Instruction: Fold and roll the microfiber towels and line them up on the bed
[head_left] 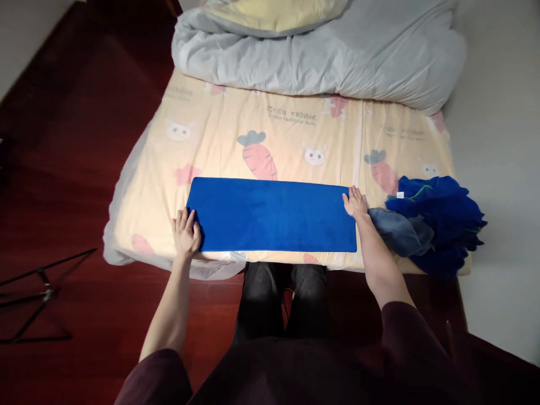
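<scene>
A blue cloth (274, 216), shaped into a long flat rectangle, lies along the near edge of the bed. At its left end, my left hand (185, 232) rests with fingers stretched out, touching the cloth's edge and the sheet beside it. My right hand (355, 202) lies flat on the upper right corner of the cloth, fingers extended. Neither hand grasps anything. Whether the cloth is folded in layers cannot be made out from above.
To the right lies a crumpled blue cloth heap (447, 219) with a white tag, beside a greyish-blue cloth (403, 230). A bunched grey quilt (316, 62) and a yellow pillow-like item (278, 12) cover the far side. Black tripod legs (46, 293) stand on the floor at left.
</scene>
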Demonstrator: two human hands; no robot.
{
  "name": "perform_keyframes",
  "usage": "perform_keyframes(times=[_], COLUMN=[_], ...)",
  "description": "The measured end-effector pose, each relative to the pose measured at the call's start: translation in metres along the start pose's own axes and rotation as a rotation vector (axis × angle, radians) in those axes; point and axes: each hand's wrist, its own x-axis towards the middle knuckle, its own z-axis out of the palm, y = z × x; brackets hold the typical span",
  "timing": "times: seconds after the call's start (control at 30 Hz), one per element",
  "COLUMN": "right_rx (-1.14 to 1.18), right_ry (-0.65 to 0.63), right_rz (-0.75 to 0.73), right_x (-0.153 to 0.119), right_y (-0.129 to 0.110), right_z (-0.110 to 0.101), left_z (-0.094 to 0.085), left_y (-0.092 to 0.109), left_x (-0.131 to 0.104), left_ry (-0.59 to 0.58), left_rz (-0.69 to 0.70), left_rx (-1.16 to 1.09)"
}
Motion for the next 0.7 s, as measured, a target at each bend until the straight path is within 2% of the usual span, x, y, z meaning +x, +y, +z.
perform_keyframes(times=[0.1,0.17,0.23,0.27,0.3,0.37,0.43,0.5,0.6,0.7], right_rx=[0.004,0.018,0.040,0.049,0.052,0.038,0.002,-0.043,-0.103,-0.115], right_ry=[0.072,0.076,0.012,-0.030,-0.070,-0.135,-0.182,-0.217,-0.251,-0.237], right_rz=[-0.100,-0.248,-0.381,-0.434,-0.477,-0.524,-0.547,-0.560,-0.561,-0.555], right_x=[0.013,0.019,0.022,0.023,0.023,0.021,0.018,0.016,0.013,0.016], right_y=[-0.025,-0.058,-0.099,-0.121,-0.144,-0.185,-0.219,-0.244,-0.266,-0.275], right_z=[-0.018,-0.028,-0.033,-0.035,-0.035,-0.032,-0.027,-0.022,-0.014,-0.008], left_z=[0.000,0.013,0.034,0.046,0.058,0.077,0.088,0.092,0.088,0.086], left_y=[0.025,0.060,0.104,0.128,0.151,0.191,0.218,0.232,0.237,0.237], left_x=[-0.043,-0.085,-0.130,-0.151,-0.169,-0.195,-0.205,-0.202,-0.187,-0.175], left_ry=[0.105,0.112,-0.018,-0.132,-0.249,-0.404,-0.431,-0.399,-0.352,-0.321], left_rz=[-0.081,-0.165,-0.276,-0.339,-0.399,-0.536,-0.674,-0.812,-0.996,-1.122], left_rx=[-0.035,-0.196,-0.514,-0.705,-0.897,-1.241,-1.485,-1.638,-1.734,-1.759])
